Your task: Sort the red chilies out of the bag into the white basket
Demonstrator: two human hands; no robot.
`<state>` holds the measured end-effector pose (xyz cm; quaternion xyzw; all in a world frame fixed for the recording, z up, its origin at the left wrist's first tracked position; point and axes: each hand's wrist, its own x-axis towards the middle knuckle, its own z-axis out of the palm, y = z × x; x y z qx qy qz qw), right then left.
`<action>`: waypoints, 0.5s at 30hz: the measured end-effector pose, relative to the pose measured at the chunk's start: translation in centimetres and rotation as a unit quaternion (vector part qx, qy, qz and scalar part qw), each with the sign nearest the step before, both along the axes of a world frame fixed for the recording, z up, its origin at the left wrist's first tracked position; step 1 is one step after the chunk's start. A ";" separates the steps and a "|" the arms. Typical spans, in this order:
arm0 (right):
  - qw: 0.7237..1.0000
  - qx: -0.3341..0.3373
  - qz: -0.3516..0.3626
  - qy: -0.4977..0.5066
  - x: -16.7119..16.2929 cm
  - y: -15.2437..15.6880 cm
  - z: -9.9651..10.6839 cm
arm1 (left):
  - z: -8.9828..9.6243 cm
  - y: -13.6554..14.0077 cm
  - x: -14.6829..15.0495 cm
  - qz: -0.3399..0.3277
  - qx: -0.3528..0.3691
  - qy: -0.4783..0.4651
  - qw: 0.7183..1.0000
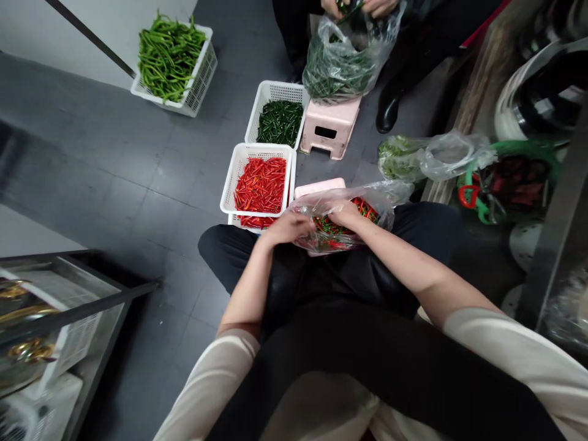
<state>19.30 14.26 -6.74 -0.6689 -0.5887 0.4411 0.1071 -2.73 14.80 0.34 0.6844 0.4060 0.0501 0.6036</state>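
A clear plastic bag of red chili peppers with green stems lies open between my knees, over a pale pink stool. My left hand is at the bag's left side, its fingers curled together; whatever they pinch is too blurred to make out. Inside the bag opening, my right hand reaches down onto the chilies with its fingers bent inward and the fingertips partly hidden. Just left of the bag, a white basket holds loose red chilies. It rests on another basket with more red chilies.
Behind stands a white basket of dark green chilies. A co-worker's hands work above a bag of green chilies on a pink stool. Long green peppers fill a basket at far left. Shelving borders the left.
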 end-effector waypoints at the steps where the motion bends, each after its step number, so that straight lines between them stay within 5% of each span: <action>1: 1.000 0.000 -0.015 -0.005 1.1 -0.5 0.3 | -0.6 -1.4 1.7 -0.031 -0.027 -0.016 0.999; 4: 0.988 -0.048 -0.103 0.103 3.7 -2.6 1.6 | -3.2 -4.3 6.0 0.128 -0.011 0.007 0.992; 6: 0.943 -0.102 -0.182 0.258 4.3 -4.0 2.4 | -4.5 -5.2 7.9 0.220 -0.016 0.016 0.975; 10: 0.849 -0.142 -0.277 0.427 3.8 -5.9 3.2 | -4.6 -5.4 9.5 0.186 -0.145 -0.045 0.971; 15: 0.824 -0.104 -0.331 0.448 3.3 -6.3 3.0 | -3.5 -5.4 8.5 0.162 -0.167 -0.074 0.970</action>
